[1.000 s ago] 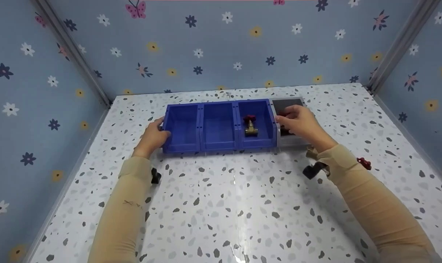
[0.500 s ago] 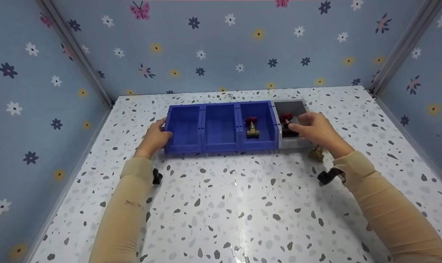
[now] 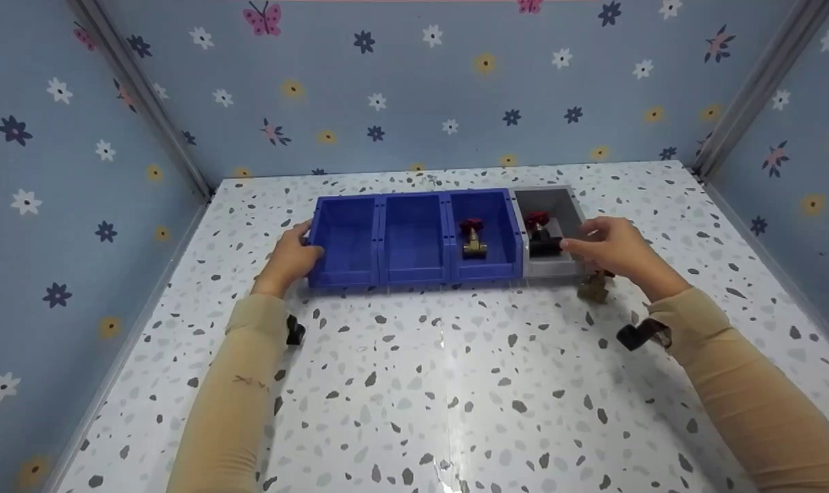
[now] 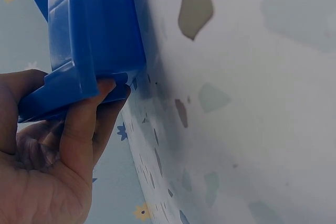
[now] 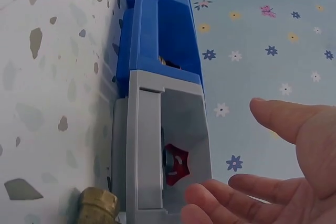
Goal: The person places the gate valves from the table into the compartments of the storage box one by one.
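A row of joined blue bins [image 3: 412, 239] ends at the right in a grey bin [image 3: 559, 268]. At the row's left end my left hand [image 3: 287, 262] grips the side wall of the leftmost bin [image 4: 73, 87], the thumb on one side and the fingers on the other. My right hand [image 3: 616, 250] is beside the grey bin's right wall, its fingers loose and holding nothing. A dark valve with a red handwheel [image 3: 541, 241] lies in the grey bin. The blue bin next to it holds a brass valve with a red handwheel [image 3: 474, 245].
On the speckled white table [image 3: 387, 383], another brass valve [image 3: 594, 287] lies just off the grey bin's front right corner, partly under my right hand. Flower-patterned walls [image 3: 414, 82] enclose the back and both sides.
My right hand has drawn out of the grey bin and moved right, leaving the dark valve inside in sight. The left hand keeps its grip on the leftmost bin.
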A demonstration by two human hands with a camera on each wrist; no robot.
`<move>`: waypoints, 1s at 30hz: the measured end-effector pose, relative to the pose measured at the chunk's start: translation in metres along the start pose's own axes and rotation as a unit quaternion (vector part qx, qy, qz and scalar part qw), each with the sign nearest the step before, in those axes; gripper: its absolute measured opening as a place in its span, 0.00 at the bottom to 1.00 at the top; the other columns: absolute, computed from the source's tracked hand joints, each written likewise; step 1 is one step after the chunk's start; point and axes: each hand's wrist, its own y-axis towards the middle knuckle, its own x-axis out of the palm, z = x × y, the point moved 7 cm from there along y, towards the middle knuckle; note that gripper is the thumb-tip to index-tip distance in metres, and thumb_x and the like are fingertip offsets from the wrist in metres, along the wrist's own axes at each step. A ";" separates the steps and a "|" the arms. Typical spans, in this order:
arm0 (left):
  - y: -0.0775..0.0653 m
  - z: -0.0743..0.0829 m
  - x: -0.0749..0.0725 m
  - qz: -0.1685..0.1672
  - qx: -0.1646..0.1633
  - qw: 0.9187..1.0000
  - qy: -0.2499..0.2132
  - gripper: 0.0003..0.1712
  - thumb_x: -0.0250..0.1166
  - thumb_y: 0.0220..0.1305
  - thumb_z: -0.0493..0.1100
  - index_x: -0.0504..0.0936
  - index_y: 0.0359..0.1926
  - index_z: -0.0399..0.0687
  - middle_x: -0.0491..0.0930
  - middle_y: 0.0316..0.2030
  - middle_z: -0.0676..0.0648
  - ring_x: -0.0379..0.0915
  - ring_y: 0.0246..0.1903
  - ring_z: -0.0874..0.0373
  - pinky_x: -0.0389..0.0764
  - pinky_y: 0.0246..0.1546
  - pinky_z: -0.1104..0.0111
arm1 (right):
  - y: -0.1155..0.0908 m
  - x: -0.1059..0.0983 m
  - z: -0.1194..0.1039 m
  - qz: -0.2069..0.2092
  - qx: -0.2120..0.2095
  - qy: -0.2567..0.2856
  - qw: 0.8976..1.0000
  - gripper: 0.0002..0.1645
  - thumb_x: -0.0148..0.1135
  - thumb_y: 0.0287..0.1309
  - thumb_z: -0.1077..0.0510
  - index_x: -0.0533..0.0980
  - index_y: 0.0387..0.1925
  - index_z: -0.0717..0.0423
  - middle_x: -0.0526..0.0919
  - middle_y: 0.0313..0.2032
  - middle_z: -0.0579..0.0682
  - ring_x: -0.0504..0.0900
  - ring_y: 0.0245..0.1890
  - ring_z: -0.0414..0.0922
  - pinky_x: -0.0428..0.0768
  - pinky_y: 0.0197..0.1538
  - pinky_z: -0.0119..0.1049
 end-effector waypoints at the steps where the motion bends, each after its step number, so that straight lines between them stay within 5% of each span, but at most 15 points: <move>1: 0.000 0.000 0.000 0.001 0.000 1.000 0.002 0.46 0.54 0.72 0.37 0.52 0.88 0.45 0.62 0.81 0.28 0.61 0.81 0.35 0.67 0.80 0.43 | -0.001 -0.001 0.002 -0.001 0.001 -0.002 1.000 0.50 0.69 0.71 0.37 0.68 0.75 0.70 0.85 0.58 0.66 0.88 0.46 0.51 0.88 0.51 0.46; 7: 0.001 -0.001 0.001 0.000 0.004 1.000 0.001 0.46 0.54 0.72 0.36 0.52 0.88 0.44 0.64 0.80 0.27 0.64 0.79 0.35 0.69 0.79 0.43 | -0.003 -0.004 0.011 -0.006 0.011 -0.012 1.000 0.51 0.70 0.69 0.35 0.69 0.75 0.69 0.88 0.54 0.64 0.89 0.44 0.50 0.88 0.51 0.47; 12: 0.002 -0.001 0.001 -0.001 0.008 1.000 0.000 0.46 0.54 0.71 0.36 0.53 0.88 0.45 0.63 0.81 0.28 0.62 0.80 0.35 0.68 0.79 0.43 | -0.003 -0.007 0.021 -0.006 0.016 -0.028 0.999 0.49 0.72 0.68 0.36 0.72 0.72 0.71 0.88 0.52 0.62 0.87 0.43 0.48 0.86 0.45 0.39; 21: 0.001 0.000 0.000 -0.003 0.005 1.000 -0.003 0.46 0.53 0.71 0.36 0.53 0.88 0.46 0.63 0.81 0.29 0.64 0.79 0.36 0.69 0.78 0.43 | -0.006 -0.010 0.032 -0.014 0.011 -0.093 0.995 0.41 0.73 0.66 0.38 0.80 0.60 0.70 0.89 0.47 0.64 0.88 0.43 0.56 0.84 0.40 0.40; 30: 0.000 0.001 0.000 0.000 0.003 1.000 0.011 0.45 0.54 0.72 0.37 0.53 0.88 0.45 0.61 0.82 0.30 0.60 0.81 0.35 0.65 0.81 0.43 | -0.010 -0.010 0.045 -0.004 0.012 -0.106 0.994 0.37 0.76 0.63 0.36 0.82 0.49 0.68 0.85 0.43 0.60 0.83 0.38 0.49 0.81 0.36 0.37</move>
